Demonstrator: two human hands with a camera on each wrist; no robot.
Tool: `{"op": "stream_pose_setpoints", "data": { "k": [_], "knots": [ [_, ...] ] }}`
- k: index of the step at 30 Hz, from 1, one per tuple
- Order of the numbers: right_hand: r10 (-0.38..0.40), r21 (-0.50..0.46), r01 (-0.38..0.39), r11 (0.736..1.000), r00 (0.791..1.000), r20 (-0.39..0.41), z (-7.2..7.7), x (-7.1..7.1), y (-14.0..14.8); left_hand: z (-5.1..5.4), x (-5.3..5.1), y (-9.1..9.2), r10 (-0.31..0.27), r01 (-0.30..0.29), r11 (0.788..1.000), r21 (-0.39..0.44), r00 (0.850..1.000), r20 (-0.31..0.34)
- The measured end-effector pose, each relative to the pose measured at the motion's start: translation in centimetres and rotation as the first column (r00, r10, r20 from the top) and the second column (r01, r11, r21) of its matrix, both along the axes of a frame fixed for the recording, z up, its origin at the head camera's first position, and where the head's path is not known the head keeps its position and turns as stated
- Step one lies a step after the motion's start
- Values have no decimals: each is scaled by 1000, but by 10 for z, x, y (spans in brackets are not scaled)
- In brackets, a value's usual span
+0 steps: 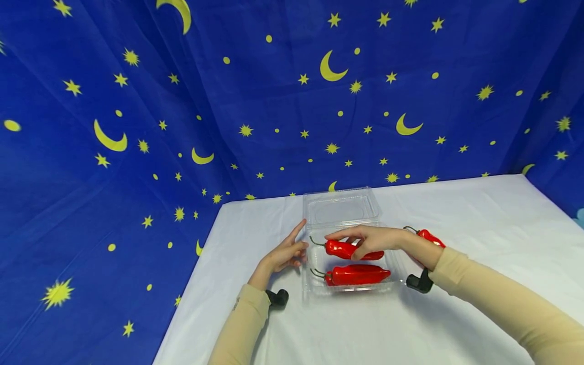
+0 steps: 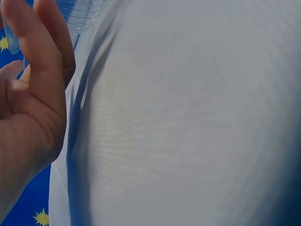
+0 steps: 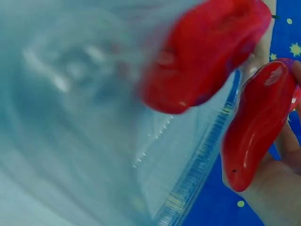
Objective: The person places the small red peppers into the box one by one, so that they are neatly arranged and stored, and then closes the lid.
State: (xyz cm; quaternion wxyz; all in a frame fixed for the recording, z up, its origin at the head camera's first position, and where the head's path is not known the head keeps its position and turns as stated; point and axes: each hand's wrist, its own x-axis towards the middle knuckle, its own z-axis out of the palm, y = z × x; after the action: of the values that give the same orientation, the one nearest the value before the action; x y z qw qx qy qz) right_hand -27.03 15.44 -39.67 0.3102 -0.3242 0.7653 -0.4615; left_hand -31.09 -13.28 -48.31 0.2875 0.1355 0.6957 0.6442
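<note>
My right hand grips a red chili pepper from above, over the back part of a clear plastic clamshell box. In the right wrist view, this held pepper slants beside the box wall. Along the front of the box lie red peppers; two stems show there, and the bodies overlap. At the left side of the box is my left hand, its index finger straight and the others loosely bent. Whether it touches the rim is unclear. The left wrist view shows the hand gripping nothing.
The clear lid lies folded back toward the curtain. Another red pepper lies right of the box, partly behind my right forearm. A white cloth covers the table, and a blue curtain with stars and moons hangs behind.
</note>
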Motion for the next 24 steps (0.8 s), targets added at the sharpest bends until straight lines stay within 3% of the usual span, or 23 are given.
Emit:
{"op": "stream_pose_setpoints", "data": {
  "k": [16, 24],
  "knots": [
    [20, 38, -19, 999, 999, -31, -11, 3, 0, 2, 0, 1, 10, -10, 1000, -2, 1000, 11],
    [13, 48, -14, 999, 1000, 6, -15, 5, -1, 2, 1, 1, -5, 5, 1000, 0, 1000, 10]
  ]
}}
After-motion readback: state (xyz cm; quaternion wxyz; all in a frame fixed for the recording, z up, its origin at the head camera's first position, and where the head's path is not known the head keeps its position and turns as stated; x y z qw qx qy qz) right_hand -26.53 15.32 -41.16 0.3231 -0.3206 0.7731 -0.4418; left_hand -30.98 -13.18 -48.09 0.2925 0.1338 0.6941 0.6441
